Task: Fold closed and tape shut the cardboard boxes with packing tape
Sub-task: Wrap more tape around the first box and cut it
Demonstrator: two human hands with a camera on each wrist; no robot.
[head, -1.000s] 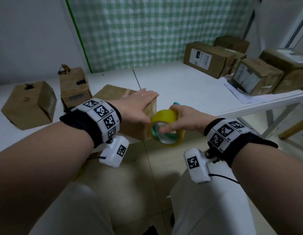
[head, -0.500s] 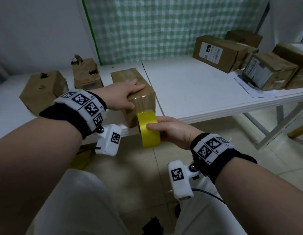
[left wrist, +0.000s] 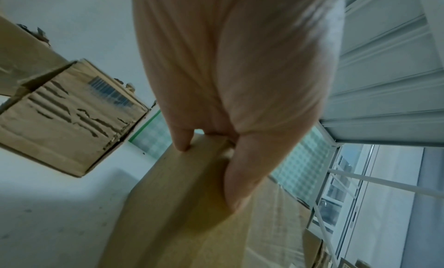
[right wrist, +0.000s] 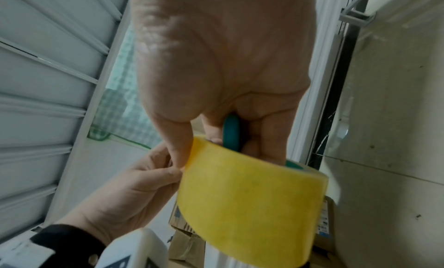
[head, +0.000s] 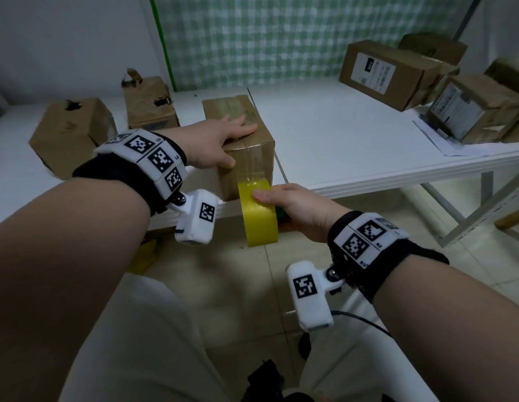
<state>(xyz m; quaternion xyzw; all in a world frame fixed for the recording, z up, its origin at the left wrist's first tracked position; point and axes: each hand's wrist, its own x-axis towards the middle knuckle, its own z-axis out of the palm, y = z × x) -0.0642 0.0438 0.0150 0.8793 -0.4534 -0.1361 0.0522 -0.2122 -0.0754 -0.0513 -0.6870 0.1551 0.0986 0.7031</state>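
Observation:
A closed brown cardboard box (head: 241,117) stands at the near edge of the white table (head: 354,146). My left hand (head: 220,140) lies flat on its top, fingers straight, thumb hanging over the front face; the left wrist view shows the thumb (left wrist: 240,177) against the box (left wrist: 187,205). My right hand (head: 293,207) grips a yellow roll of packing tape (head: 259,216) just below the table edge. A clear strip of tape (head: 252,166) runs from the roll up the box's front face. In the right wrist view the tape roll (right wrist: 252,196) fills the centre, with a teal part (right wrist: 230,133) between my fingers.
Two torn boxes (head: 69,134) (head: 149,105) stand at the left of the table. Labelled boxes (head: 389,74) (head: 479,108) and a paper sheet (head: 438,140) sit at the right. A metal table leg (head: 461,227) slants to the tiled floor, and something yellow (head: 142,256) lies under the table.
My right hand has drawn the tape roll down the box's front face from near the top edge to below the table edge. My left hand has stayed on the box top.

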